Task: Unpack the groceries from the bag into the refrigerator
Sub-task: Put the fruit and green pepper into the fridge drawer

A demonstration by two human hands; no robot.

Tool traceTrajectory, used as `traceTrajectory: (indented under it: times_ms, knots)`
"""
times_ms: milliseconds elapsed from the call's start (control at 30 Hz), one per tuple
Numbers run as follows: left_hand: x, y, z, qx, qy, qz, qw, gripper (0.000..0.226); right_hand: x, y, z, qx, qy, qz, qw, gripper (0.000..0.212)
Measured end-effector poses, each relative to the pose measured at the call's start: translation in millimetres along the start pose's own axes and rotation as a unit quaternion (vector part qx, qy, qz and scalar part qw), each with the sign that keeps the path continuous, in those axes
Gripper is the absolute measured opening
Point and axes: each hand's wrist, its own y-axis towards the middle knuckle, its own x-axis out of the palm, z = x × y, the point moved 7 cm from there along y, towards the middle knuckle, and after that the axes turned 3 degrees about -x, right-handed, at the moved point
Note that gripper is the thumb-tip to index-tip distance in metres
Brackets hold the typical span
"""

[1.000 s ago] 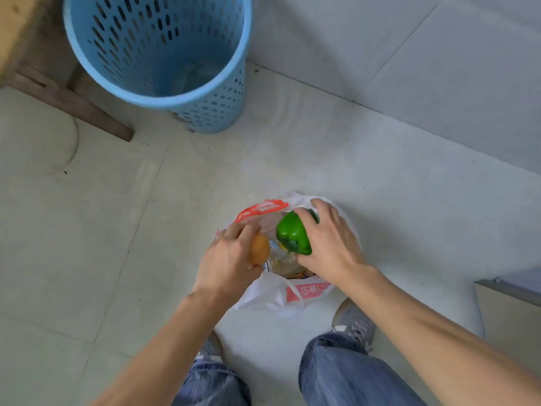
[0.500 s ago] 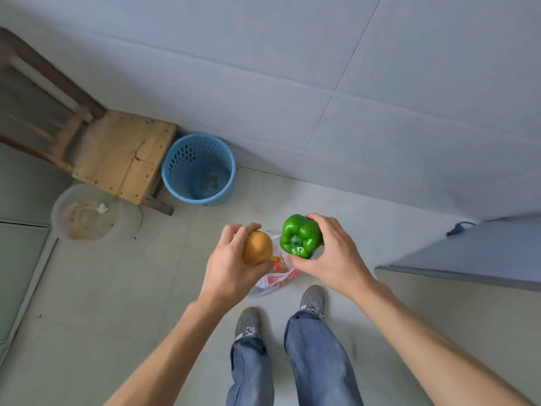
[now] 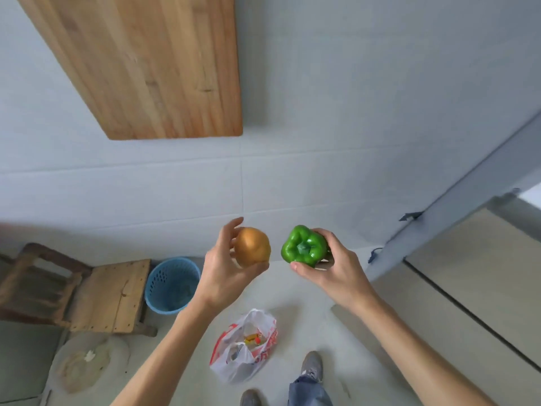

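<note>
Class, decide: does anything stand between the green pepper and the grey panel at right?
Nothing visible does. The right hand holds the green pepper in open air; only wall shows between it and the grey panel. The left hand's onion is on the other side.

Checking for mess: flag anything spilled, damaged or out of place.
Nothing spilled or damaged. The plastic bag slumps open on the floor, items inside. The left hand holds a round brown vegetable, the right hand a green pepper; both look intact.

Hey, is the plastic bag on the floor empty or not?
Not empty. The plastic bag lies open on the floor, and a yellow-and-red item shows inside its mouth.
</note>
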Motion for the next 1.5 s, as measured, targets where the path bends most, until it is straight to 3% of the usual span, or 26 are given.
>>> traceTrajectory:
  times_ms: [267, 467, 567, 733, 867, 967, 1067, 1233, 1333, 1400, 1500]
  knots:
    - [41.1, 2.8, 167.5, 0.149, -0.061, -0.072, 0.984, 0.066, -129.0, -55.2, -52.2, -0.047, 0.099, 0.161, 0.981, 0.046]
    - [120.0, -16.1, 270.2, 0.236, -0.066, -0.149, 0.958, 0.06, -226.6, -99.3, -70.5, -0.088, 0.071, 0.214, 0.97, 0.045]
    - [170.0, -23.9, 318.6, 0.269, -0.069, -0.178, 0.944, 0.065, -290.7, -125.2, -72.0, -0.106, 0.069, 0.284, 0.951, 0.043]
    - [252.9, -37.0, 384.1, 0.311, -0.062, -0.217, 0.923, 0.075, -400.1, -166.2, -67.4, -0.121, 0.062, 0.379, 0.915, 0.056]
    - [307.6, -39.8, 427.1, 0.34, -0.065, -0.245, 0.905, 0.084, -475.9, -190.2, -62.6, -0.101, 0.023, 0.429, 0.897, 0.08]
    - [335.5, -38.8, 462.0, 0.384, -0.041, -0.235, 0.892, 0.066, -522.5, -192.3, -58.3, -0.024, -0.079, 0.398, 0.913, 0.075]
    - [362.8, -30.7, 491.1, 0.425, 0.061, -0.236, 0.872, 0.065, -559.7, -176.6, -48.9, 0.039, -0.118, 0.324, 0.938, 0.074]
    - [414.8, -6.8, 500.1, 0.383, 0.322, -0.263, 0.825, 0.062, -573.1, -138.3, -21.3, 0.164, -0.26, 0.096, 0.947, 0.067]
    - [440.1, -1.2, 495.5, 0.366, 0.405, -0.273, 0.792, 0.044, -562.2, -121.4, -6.3, 0.229, -0.315, 0.005, 0.921, 0.071]
    - [454.5, 3.4, 495.7, 0.367, 0.419, -0.263, 0.788, 0.025, -559.0, -111.5, 0.0, 0.257, -0.377, -0.013, 0.89, 0.077]
    - [469.4, 5.4, 491.4, 0.366, 0.437, -0.254, 0.781, 0.024, -552.2, -100.0, 5.8, 0.27, -0.426, -0.014, 0.864, 0.094]
